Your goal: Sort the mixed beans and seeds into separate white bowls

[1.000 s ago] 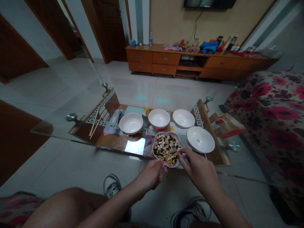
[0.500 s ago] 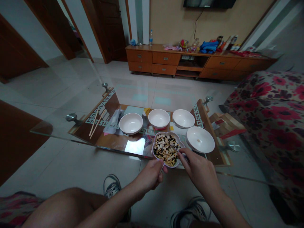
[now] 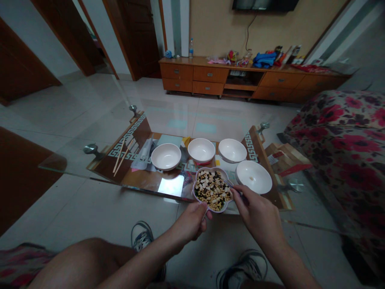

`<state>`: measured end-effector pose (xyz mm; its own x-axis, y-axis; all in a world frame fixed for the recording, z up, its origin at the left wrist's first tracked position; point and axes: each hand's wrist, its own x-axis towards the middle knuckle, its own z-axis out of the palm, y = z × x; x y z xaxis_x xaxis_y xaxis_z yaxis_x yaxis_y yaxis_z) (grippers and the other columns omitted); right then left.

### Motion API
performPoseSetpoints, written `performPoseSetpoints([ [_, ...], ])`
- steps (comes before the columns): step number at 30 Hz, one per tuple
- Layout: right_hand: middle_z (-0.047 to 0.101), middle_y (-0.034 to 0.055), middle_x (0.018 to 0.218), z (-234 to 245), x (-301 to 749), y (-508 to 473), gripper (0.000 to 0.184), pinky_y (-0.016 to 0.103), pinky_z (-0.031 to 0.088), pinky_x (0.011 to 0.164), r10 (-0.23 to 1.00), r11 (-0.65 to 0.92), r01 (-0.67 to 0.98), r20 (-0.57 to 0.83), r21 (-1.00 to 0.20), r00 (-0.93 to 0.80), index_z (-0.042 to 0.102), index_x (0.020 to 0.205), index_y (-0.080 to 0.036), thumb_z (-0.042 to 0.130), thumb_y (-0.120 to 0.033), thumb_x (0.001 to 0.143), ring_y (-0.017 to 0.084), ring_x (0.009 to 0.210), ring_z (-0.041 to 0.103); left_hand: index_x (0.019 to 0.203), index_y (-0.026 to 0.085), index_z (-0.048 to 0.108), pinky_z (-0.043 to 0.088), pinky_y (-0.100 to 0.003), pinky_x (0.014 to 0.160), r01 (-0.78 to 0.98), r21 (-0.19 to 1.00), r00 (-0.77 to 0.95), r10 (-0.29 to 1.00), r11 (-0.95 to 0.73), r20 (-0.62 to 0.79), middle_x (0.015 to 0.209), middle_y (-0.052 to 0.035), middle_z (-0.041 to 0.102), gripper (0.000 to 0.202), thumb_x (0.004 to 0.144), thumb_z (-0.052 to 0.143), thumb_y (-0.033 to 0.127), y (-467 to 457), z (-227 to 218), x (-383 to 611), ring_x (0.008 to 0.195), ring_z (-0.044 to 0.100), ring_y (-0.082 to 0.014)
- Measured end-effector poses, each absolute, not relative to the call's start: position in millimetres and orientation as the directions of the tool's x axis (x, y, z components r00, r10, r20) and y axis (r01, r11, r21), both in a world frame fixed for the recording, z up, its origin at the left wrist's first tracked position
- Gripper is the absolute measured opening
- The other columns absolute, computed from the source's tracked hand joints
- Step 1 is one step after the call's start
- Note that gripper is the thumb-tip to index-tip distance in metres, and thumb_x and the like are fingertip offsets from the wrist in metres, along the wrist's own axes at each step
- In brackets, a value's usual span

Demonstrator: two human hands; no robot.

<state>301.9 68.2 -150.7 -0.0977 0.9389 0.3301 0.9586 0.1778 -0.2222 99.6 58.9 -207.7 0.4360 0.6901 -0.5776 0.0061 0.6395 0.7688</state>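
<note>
Just past the person's knees, at 12 o'clock, a scalloped, flower-shaped dish with a pale purple rim sits over the near edge of a glass-topped table, heaped with mixed beans and seeds in cream, yellow and black. The left hand closes around the dish's lower left rim, holding it steady. The right hand hovers at the dish's right side, its fingers pinched narrow on a thin metal utensil whose tip reaches toward the heap; what kind of utensil it is, the view doesn't settle.

Four white bowls stand around the dish. Three sit in a row from 11 to 12 o'clock, and the fourth, just beside the dish at 1 o'clock, holds a single pale seed on its floor. Further left, at 11 o'clock, a pair of wooden chopsticks and a plastic packet lie on the table. A cardboard box sits at 2 o'clock, beside a red floral sofa. Far off at 12 o'clock, a long wooden cabinet carries a water bottle and a blue cloth. Sneakers show on the floor below the hands.
</note>
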Motion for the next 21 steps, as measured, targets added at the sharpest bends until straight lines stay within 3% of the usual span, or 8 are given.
performPoseSetpoints([
  [6, 0.072, 0.0054, 0.068, -140, 319, 73, 0.035, 0.025, 0.033, 0.050, 0.911, -0.047, 0.976, 0.392, -0.211, 0.128, 0.073, 0.098, -0.022, 0.049, -0.047, 0.094, 0.017, 0.055, 0.065, 0.087, 0.020, 0.050, 0.015, -0.019, 0.037, 0.014, 0.761, 0.436, 0.681, 0.648, -0.588, 0.045, 0.0087, 0.040, 0.049, 0.091, 0.033, 0.066, 60, -206, 97, 0.033, 0.019, -0.0063],
  [12, 0.069, 0.0053, 0.064, -134, 321, 73, 0.038, 0.027, 0.029, 0.048, 0.887, -0.246, 0.947, 0.345, -0.207, 0.306, 0.072, 0.102, -0.023, 0.049, -0.052, 0.091, 0.019, 0.051, 0.060, 0.088, 0.020, 0.051, 0.015, -0.019, 0.038, 0.010, 0.758, 0.433, 0.680, 0.652, -0.591, 0.045, 0.0092, 0.040, 0.049, 0.090, 0.035, 0.067, 59, -212, 97, 0.033, 0.020, -0.0060],
  [21, 0.071, 0.0046, 0.064, -143, 310, 73, 0.035, 0.026, 0.033, 0.049, 0.937, -0.092, 0.950, 0.296, -0.298, 0.184, 0.071, 0.098, -0.023, 0.050, -0.050, 0.091, 0.020, 0.053, 0.064, 0.086, 0.020, 0.052, 0.015, -0.019, 0.037, 0.018, 0.761, 0.431, 0.682, 0.648, -0.591, 0.046, 0.0083, 0.041, 0.050, 0.090, 0.035, 0.067, 59, -208, 97, 0.033, 0.020, -0.0056],
])
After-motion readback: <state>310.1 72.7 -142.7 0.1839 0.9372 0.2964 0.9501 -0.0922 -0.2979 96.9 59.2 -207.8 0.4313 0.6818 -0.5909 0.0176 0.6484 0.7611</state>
